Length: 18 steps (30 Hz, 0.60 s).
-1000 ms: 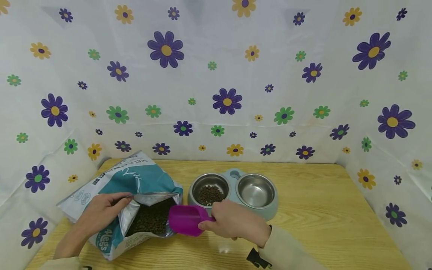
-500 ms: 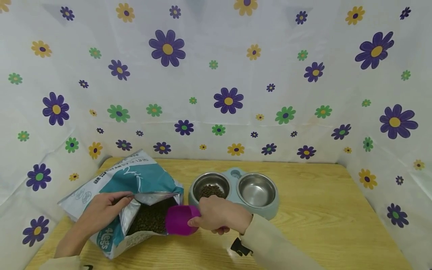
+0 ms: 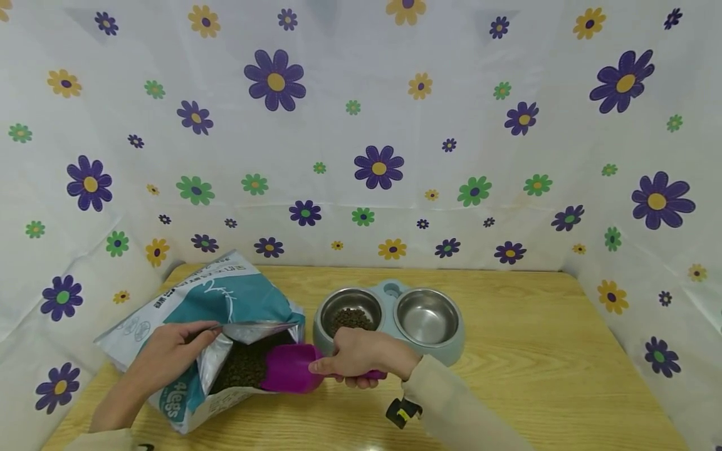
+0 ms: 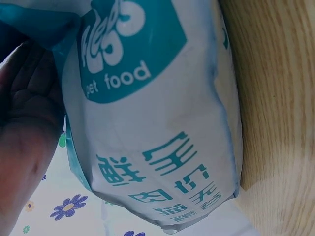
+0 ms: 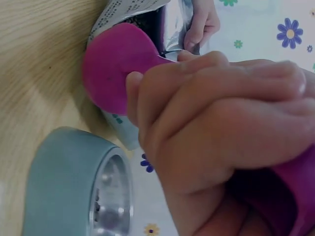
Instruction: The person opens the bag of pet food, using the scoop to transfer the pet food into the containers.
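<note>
A white and teal pet food bag (image 3: 237, 294) lies on its side at the left of the table, its mouth facing right and front. Brown kibble (image 3: 242, 366) shows inside. My left hand (image 3: 169, 354) pinches the upper edge of the bag's mouth between thumb and fingers. In the left wrist view the bag's printed side (image 4: 147, 118) fills most of the picture. My right hand (image 3: 361, 357) grips the handle of a magenta scoop (image 3: 293, 369), its front end just inside the bag's mouth by the kibble. The right wrist view shows the scoop's underside (image 5: 115, 69) and my curled fingers (image 5: 221, 108).
A light blue double feeder (image 3: 389, 291) stands behind my right hand. Its left steel bowl (image 3: 366, 300) holds some kibble; the right steel bowl (image 3: 427, 319) shows bare metal. A flower-patterned curtain (image 3: 361, 125) closes off the back and sides of the wooden table (image 3: 519, 351).
My right hand has moved left, carrying the scoop from the edge of the bag's mouth to just inside it. The left hand and the bag have stayed in place.
</note>
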Each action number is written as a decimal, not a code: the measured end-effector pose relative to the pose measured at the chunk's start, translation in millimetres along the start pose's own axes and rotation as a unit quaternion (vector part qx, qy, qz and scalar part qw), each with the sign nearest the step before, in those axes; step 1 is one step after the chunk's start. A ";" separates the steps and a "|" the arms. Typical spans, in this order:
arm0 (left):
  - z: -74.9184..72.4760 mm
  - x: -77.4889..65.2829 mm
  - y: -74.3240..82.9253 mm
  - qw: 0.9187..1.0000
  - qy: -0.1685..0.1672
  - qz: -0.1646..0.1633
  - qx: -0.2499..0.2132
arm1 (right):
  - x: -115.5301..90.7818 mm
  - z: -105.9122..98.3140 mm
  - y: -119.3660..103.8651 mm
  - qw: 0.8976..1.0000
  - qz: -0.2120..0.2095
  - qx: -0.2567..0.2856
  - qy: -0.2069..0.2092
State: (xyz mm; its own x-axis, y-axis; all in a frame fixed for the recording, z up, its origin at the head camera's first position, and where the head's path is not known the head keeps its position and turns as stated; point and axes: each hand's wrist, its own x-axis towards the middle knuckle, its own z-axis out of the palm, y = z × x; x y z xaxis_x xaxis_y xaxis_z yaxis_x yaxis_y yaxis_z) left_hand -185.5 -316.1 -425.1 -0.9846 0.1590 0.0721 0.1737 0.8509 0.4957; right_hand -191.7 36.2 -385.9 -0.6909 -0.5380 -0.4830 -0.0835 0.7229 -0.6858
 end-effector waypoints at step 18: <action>0.6 0.5 0.5 1.000 -0.002 -0.007 0.006 | 13.0 12.7 21.7 0.996 -0.022 0.090 -0.013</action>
State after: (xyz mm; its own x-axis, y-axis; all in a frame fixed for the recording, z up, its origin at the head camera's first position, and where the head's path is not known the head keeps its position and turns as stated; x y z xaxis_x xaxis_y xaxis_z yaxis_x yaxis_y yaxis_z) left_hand -185.9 -315.3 -425.3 -0.9869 0.1489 0.0617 0.1600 0.8594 0.4857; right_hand -193.4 39.5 -413.9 -0.6698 -0.5808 -0.4627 0.0181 0.6101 -0.7921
